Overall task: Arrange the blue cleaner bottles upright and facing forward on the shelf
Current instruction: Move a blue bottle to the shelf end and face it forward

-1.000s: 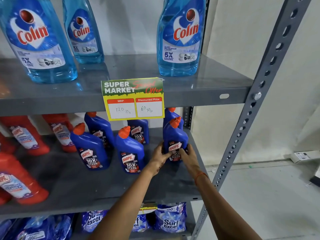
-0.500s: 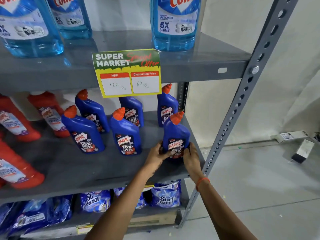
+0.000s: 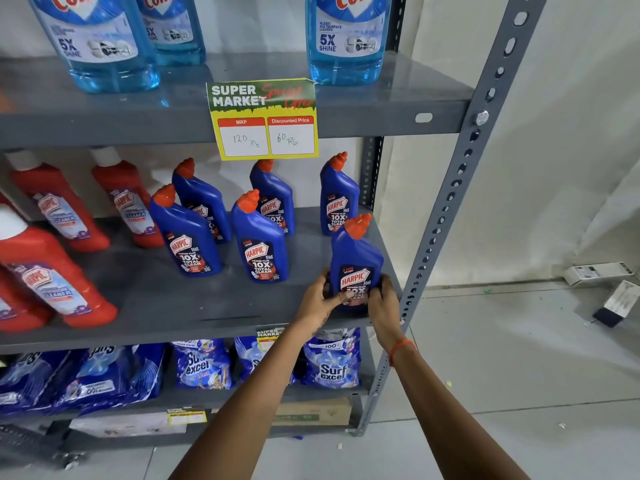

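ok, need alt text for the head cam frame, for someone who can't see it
Both hands, left hand and right hand, grip the base of an upright blue Harpic bottle at the front right of a grey middle shelf, label facing forward. Five more blue bottles stand behind and to its left, with red Harpic bottles further left.

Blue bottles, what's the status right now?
Left hand and right hand clasp front-right blue bottle, upright, label forward. Five other blue bottles upright. Nothing blocking.
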`<act>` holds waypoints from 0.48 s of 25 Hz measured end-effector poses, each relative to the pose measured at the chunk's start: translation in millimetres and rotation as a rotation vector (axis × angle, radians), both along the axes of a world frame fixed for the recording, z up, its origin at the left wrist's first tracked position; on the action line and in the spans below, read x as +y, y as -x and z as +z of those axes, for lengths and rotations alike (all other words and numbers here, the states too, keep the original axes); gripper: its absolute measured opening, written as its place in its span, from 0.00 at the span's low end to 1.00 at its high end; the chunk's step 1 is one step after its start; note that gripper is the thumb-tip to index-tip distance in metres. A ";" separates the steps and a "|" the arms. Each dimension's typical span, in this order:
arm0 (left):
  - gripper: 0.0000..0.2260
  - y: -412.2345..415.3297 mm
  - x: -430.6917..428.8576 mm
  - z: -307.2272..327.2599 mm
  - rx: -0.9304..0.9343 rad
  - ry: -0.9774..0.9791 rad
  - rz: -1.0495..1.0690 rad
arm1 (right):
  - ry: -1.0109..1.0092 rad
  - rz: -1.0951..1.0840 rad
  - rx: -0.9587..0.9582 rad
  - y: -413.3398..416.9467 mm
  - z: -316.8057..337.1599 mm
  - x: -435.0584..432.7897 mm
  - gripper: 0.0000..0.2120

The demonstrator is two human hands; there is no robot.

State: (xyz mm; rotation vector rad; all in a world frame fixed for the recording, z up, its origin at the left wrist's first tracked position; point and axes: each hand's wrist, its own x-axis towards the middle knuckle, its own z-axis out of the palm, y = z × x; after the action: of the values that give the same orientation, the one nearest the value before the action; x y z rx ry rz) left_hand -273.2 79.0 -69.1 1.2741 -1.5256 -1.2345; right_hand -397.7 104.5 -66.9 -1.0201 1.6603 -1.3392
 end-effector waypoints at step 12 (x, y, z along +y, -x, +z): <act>0.34 -3.0 12.5 13.2 -0.061 0.028 0.010 | 0.001 -0.178 -0.062 -21.8 13.6 5.4 0.21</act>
State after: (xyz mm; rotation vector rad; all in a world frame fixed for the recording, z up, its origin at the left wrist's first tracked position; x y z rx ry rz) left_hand -270.1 91.5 -55.9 1.3099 -1.5725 -1.1738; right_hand -375.8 109.9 -53.3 -0.8385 1.7354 -1.4717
